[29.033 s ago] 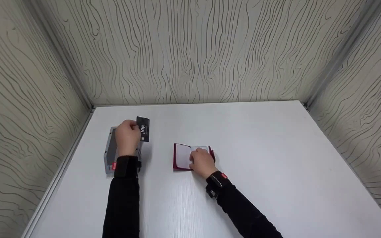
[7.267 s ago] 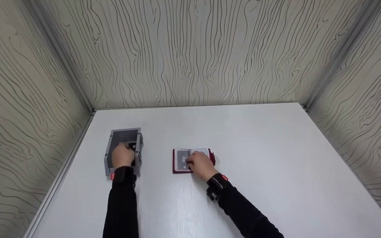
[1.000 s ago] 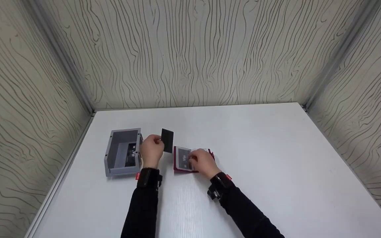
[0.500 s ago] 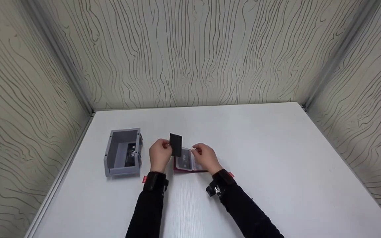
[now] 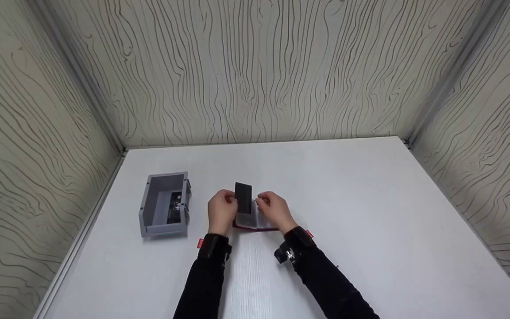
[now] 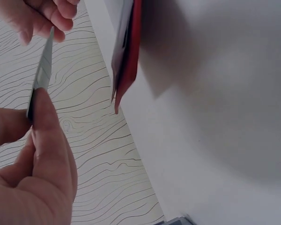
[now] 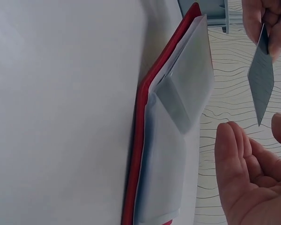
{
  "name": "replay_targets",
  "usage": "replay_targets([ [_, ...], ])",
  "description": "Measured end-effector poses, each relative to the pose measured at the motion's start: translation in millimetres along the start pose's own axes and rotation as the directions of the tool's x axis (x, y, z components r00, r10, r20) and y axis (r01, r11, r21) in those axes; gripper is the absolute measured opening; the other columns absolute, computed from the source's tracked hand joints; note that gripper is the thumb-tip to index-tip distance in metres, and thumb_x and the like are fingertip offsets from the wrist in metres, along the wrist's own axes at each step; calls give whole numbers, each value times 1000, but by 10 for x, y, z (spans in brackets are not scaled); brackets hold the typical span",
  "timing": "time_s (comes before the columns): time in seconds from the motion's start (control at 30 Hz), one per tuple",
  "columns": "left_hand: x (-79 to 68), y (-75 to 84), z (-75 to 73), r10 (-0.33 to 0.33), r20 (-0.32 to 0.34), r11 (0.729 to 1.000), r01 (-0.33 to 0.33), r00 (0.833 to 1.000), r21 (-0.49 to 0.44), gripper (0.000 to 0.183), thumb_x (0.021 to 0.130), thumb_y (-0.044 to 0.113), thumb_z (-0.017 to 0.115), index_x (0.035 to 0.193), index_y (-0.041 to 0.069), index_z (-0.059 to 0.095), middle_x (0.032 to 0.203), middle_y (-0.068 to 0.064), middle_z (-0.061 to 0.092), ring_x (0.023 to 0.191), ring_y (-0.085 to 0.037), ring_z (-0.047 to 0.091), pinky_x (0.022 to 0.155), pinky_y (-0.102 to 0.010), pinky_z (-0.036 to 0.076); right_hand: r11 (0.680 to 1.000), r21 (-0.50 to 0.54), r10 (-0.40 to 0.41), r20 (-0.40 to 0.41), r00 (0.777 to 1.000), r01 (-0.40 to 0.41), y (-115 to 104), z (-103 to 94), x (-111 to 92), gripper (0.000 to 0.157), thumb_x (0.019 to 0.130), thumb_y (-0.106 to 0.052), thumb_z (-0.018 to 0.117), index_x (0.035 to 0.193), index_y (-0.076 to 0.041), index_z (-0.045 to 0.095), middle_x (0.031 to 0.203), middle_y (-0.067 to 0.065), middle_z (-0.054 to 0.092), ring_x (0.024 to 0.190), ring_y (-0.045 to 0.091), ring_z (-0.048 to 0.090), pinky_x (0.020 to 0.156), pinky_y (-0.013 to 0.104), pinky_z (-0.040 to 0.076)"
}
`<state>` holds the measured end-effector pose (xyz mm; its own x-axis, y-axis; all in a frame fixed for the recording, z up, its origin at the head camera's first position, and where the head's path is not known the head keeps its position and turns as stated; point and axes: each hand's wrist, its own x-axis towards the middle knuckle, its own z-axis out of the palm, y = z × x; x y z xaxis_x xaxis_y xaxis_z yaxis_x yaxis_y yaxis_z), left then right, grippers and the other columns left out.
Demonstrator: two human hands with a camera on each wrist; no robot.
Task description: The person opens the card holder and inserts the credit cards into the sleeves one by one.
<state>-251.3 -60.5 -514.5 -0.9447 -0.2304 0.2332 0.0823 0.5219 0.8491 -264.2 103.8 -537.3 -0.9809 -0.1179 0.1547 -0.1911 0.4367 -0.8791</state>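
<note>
The left hand [image 5: 222, 211] pinches one card [image 5: 243, 198] above one wallet [image 5: 246, 221], partly hidden by the right hand [image 5: 275, 211], its thumb and fingers apart. Left, one bin [image 5: 164, 229]; its dark contents [image 5: 174, 209] can't be counted.

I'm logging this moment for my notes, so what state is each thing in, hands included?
Left hand: pinching the dark card.
Dark card: raised above the red card holder, apart from it.
Red card holder: spread open.
Right hand: thumb and fingertips apart, holding nothing.
Gray bin: uncovered, with a black card inside.
</note>
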Motion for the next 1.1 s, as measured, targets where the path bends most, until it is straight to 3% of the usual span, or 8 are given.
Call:
replay_targets([
  [0.3,-62,16,74,15,27,999,-14,1000,-31,9,84,-1,68,93,-2,69,79,-8,65,73,-22,59,68,-38,50,999,24,40,11,999,-41,-15,-4,10,25,96,-8,61,112,11,62,92,16,70,79,26,70,69,32,57],
  [0.57,-102,-35,151,37,13,999,-36,999,-39,7,83,-2,69,90,-1,68,77,-7,64,71,-21,59,67,-38,50,1000,-16,23,7,1000,-23,-6,-18,9,23,95,-7,62,110,10,64,89,14,69,76,24,68,68,33,56],
  [1.1,-129,12,172,-25,40,999,26,999,-28,12,84,-1,70,96,-2,69,82,-8,66,76,-22,61,69,-38,52,999,-47,9,-60,998,-12,-22,-8,11,20,92,-7,66,106,7,62,87,11,64,80,23,62,68,34,52],
])
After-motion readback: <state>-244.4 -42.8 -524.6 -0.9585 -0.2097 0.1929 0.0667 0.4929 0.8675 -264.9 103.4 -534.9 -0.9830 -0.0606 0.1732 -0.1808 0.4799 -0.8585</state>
